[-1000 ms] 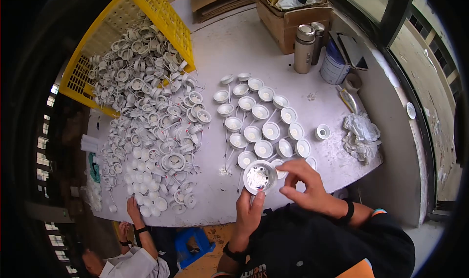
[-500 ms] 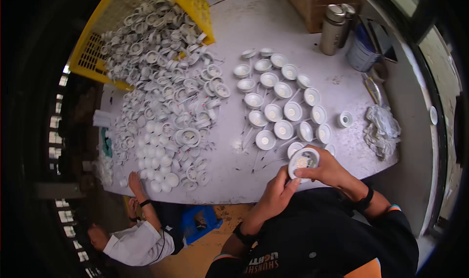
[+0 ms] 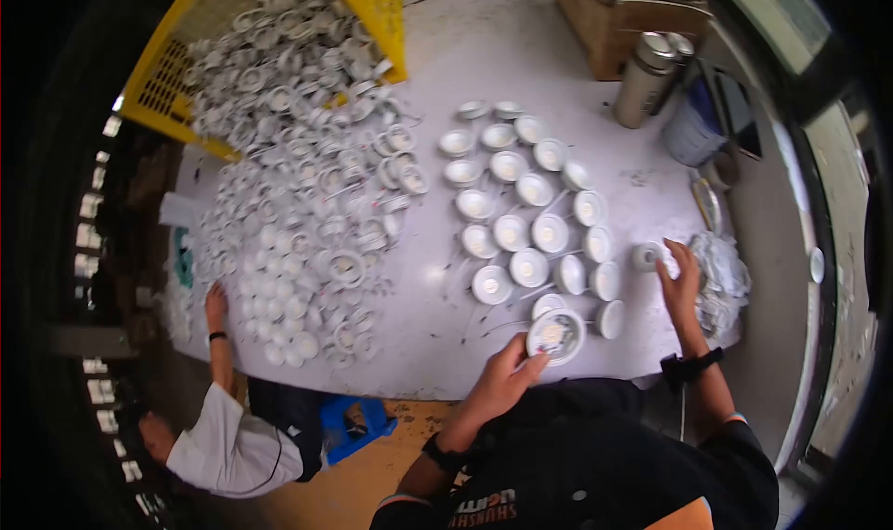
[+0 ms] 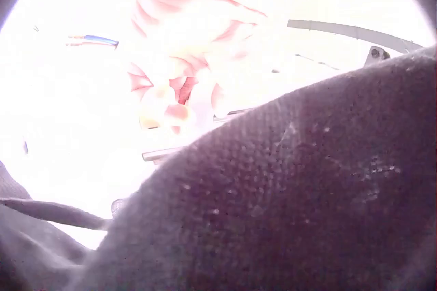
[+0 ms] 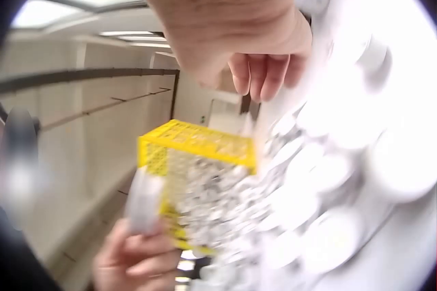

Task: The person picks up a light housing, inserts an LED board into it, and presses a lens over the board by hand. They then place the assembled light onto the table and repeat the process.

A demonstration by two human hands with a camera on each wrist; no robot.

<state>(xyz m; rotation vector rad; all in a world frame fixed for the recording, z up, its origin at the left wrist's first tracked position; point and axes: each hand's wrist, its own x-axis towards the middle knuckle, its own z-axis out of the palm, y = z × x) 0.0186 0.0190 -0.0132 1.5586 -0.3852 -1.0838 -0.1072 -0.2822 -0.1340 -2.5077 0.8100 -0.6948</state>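
My left hand (image 3: 500, 379) grips a round white downlight (image 3: 556, 336) by its rim, its face with the yellowish LED disc turned up. A thumb lies on the near edge. In the right wrist view the same downlight (image 5: 145, 201) shows edge-on, blurred, above the left fingers. My right hand (image 3: 686, 283) reaches to a small white cup-shaped ring (image 3: 646, 256), its thumb and fingers spread with the tips right at the ring's side. The left wrist view is badly overexposed, a dark sleeve (image 4: 287, 188) hiding much of it.
Rows of white downlights (image 3: 528, 268) with cords stand mid-table. Left lies a heap of white lamp housings (image 3: 307, 172) spilling from a yellow crate (image 3: 377, 27). At right are crumpled plastic (image 3: 721, 283), a steel flask (image 3: 645, 79) and a cardboard box (image 3: 614, 27). Another person (image 3: 237, 437) sits at left.
My right hand has left the downlight and moved right to the small ring. My left hand keeps the downlight, now tilted more face-up. The other person's hand has moved along the table edge.
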